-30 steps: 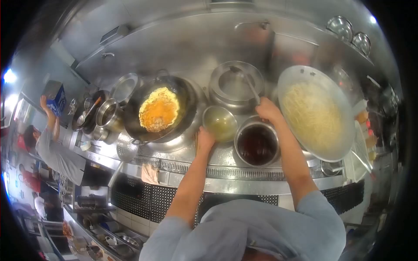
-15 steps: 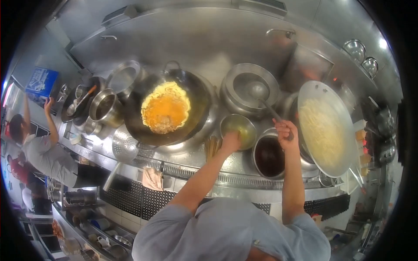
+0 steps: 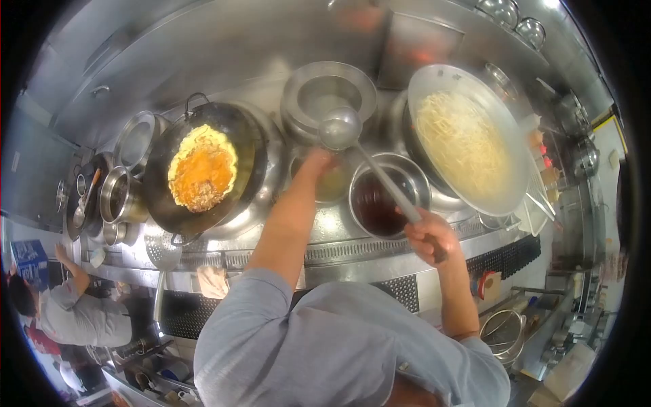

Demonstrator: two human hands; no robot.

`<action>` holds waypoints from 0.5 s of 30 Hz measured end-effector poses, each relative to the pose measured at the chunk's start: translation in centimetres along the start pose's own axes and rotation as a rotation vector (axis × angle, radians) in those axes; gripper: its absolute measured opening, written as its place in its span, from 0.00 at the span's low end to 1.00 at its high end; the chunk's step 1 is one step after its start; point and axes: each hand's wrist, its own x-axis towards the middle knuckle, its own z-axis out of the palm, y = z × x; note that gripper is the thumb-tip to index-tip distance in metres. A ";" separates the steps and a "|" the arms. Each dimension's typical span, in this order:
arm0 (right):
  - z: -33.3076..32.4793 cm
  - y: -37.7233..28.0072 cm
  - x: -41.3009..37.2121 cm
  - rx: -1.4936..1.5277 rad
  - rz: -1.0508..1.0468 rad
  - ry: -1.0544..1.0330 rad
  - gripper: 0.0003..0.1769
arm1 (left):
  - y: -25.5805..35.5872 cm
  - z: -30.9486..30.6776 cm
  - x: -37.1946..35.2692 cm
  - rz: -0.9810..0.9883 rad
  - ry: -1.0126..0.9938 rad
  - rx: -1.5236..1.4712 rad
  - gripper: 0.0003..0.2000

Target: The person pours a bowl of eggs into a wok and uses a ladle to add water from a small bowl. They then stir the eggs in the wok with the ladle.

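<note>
My right hand [image 3: 432, 237] is wrapped round the long handle of a metal ladle [image 3: 340, 129], whose bowl is raised in front of the round steel pot [image 3: 367, 95]. Beside the ladle bowl is my left hand [image 3: 321, 161], blurred, over a bowl of yellowish liquid [image 3: 332, 184]; its fingers cannot be made out. A pot of dark red liquid [image 3: 376, 207] stands below the ladle handle. To the left, a black wok [image 3: 159, 183] holds a spread egg [image 3: 203, 169] with orange liquid on it.
A large pan of pale strips [image 3: 468, 142] tilts at the right. Farther left are a steel pot [image 3: 124, 197] and a perforated skimmer [image 3: 163, 252]. A cloth [image 3: 213, 281] hangs at the counter edge. Another person [image 3: 85, 315] stands at the far left.
The ladle has come up out of the round pot, and my right hand has moved down and back with it. My left hand has risen toward the ladle bowl. The view has shifted.
</note>
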 end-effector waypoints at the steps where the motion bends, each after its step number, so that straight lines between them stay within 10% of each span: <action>1: 0.2 0.5 -0.5 -0.137 -0.008 0.046 0.28 | -0.4 0.2 0.0 -0.061 -0.080 0.061 0.09; 7: -3.8 6.2 -2.8 -0.924 -0.249 0.318 0.36 | -2.0 4.1 -3.0 -0.624 0.217 -0.443 0.17; 13: -9.8 10.4 -4.4 -1.410 -0.491 0.698 0.38 | 15.6 -1.0 -13.9 -1.443 0.068 -1.291 0.26; 15: -11.1 10.6 -4.6 -1.464 -0.472 0.715 0.38 | 16.1 -0.8 -12.3 -1.535 0.357 -1.850 0.22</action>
